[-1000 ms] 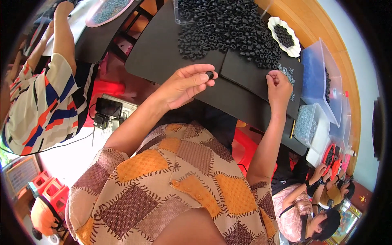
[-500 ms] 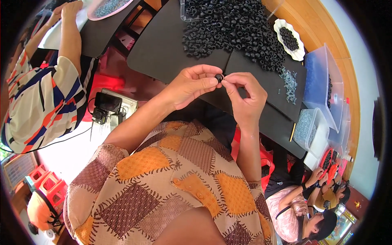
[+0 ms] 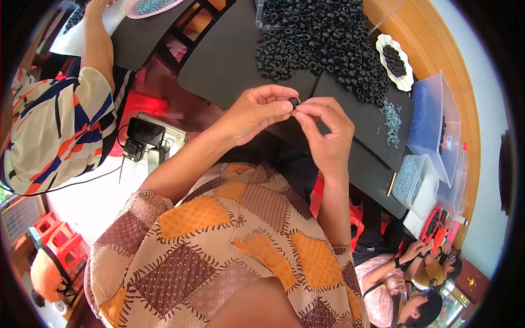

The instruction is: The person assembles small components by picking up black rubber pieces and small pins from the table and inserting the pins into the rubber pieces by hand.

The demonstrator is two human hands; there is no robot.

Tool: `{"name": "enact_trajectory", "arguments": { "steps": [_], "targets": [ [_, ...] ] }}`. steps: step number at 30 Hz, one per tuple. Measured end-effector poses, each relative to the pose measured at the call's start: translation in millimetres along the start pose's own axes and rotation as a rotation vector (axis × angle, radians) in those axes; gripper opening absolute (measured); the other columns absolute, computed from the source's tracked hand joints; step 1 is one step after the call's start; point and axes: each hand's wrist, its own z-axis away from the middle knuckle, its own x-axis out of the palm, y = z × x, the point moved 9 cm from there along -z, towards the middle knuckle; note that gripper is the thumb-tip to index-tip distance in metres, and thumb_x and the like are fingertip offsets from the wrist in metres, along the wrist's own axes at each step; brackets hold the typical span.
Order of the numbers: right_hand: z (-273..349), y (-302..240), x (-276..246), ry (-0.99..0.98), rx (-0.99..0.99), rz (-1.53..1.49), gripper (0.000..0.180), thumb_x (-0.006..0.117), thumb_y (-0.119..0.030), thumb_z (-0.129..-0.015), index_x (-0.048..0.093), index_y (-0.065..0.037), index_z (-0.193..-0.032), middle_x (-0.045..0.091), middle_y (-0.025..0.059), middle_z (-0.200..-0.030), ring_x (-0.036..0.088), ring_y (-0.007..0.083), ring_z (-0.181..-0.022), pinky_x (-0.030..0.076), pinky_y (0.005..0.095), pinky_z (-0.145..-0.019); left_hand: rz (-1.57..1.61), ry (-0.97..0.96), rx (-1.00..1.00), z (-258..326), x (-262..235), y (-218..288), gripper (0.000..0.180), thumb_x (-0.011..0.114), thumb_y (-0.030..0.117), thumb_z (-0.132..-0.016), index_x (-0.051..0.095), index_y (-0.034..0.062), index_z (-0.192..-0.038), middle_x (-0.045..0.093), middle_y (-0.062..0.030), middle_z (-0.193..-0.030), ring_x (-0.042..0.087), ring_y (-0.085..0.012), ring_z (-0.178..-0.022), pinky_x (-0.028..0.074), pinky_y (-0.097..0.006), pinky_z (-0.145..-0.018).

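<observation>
The left hand (image 3: pixel 254 113) pinches a black piece (image 3: pixel 293 102); at its four o'clock, the right hand (image 3: pixel 332 135) has an unclear grip. A black heap (image 3: pixel 322 44) lies at one o'clock.

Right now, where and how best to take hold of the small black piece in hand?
Pinch the small black piece by its rounded outer side, probably from the left, as the left grip does: it's tiny, and the right grip crowds its right side.
</observation>
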Motion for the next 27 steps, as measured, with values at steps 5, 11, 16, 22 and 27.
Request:
{"name": "enact_trajectory", "arguments": {
  "steps": [5, 11, 16, 22, 27],
  "targets": [
    [-32, 38, -11, 0.04, 0.075, 0.128, 0.013, 0.068, 0.002, -0.08, 0.069, -0.002, -0.093, 0.066, 0.0088, -0.086, 0.064, 0.0184, -0.072, 0.05, 0.0284, -0.063, 0.072, -0.02, -0.029, 4, -2, 3, 0.026, 0.064, 0.004, -0.093, 0.061, 0.0036, -0.119, 0.064, -0.0092, -0.113, 0.067, -0.0181, -0.102, 0.057, -0.026, -0.089],
    [-59, 65, 15, -0.089, 0.054, 0.391, 0.016, 0.07, -0.005, -0.081, 0.068, -0.007, -0.097, 0.062, 0.0082, -0.086, 0.064, 0.0256, -0.074, 0.051, 0.0363, -0.066, 0.098, -0.081, 0.007, 5, 0, 5, 0.023, 0.061, 0.003, -0.094, 0.059, 0.0038, -0.117, 0.064, -0.0113, -0.114, 0.067, -0.0187, -0.101, 0.057, -0.025, -0.089],
    [-62, 66, 26, -0.149, 0.014, 0.523, 0.014, 0.071, -0.008, -0.08, 0.067, -0.007, -0.094, 0.059, 0.0084, -0.086, 0.063, 0.0297, -0.08, 0.051, 0.0412, -0.068, 0.116, -0.061, 0.011, 5, 0, 6, 0.022, 0.063, 0.002, -0.093, 0.059, 0.0037, -0.115, 0.064, -0.0102, -0.111, 0.067, -0.0198, -0.102, 0.056, -0.026, -0.089],
    [-50, 46, 20, -0.073, -0.176, 0.498, 0.013, 0.07, -0.003, -0.079, 0.066, -0.004, -0.091, 0.06, 0.0099, -0.085, 0.063, 0.0297, -0.077, 0.051, 0.0395, -0.067, 0.14, -0.077, 0.011, 1, 0, 5, 0.024, 0.062, 0.002, -0.093, 0.058, 0.0036, -0.117, 0.063, -0.012, -0.115, 0.067, -0.0188, -0.102, 0.058, -0.025, -0.088],
    [-18, 60, -10, 0.021, 0.246, 0.135, 0.014, 0.064, 0.003, -0.085, 0.065, -0.001, -0.097, 0.067, 0.0076, -0.093, 0.066, 0.0153, -0.07, 0.051, 0.0265, -0.066, 0.142, -0.097, -0.022, 1, 3, 3, 0.026, 0.062, 0.001, -0.093, 0.059, 0.0036, -0.118, 0.063, -0.0118, -0.115, 0.067, -0.0187, -0.102, 0.058, -0.025, -0.088]
  ]
}}
